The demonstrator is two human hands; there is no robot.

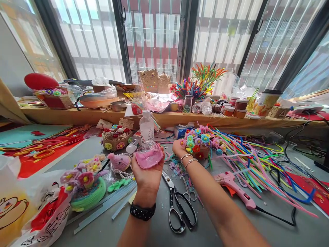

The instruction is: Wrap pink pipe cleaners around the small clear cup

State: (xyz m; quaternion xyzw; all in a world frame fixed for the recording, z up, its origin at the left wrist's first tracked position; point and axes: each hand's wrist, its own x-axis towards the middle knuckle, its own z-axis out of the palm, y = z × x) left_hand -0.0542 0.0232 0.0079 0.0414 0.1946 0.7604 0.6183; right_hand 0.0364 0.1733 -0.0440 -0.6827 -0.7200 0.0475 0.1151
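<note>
My left hand [147, 171] is raised palm up and cups a clear plastic dome with pink fuzzy filling [149, 154]. My right hand [179, 148] reaches forward to a small woven basket of pipe-cleaner flowers [199, 144]; its fingers curl against the basket's left side. A clear bottle with a white cap [146, 127] stands just behind the dome. A pink fuzzy figure with a bead string [120, 162] lies left of my left hand.
Black scissors [180, 206] and smaller scissors [189, 192] lie between my forearms. A pink glue gun [232, 185] with a black cord lies at right, beside many loose pipe cleaners [254, 157]. A green flower basket [88, 192] and plastic bag [31, 206] sit at left.
</note>
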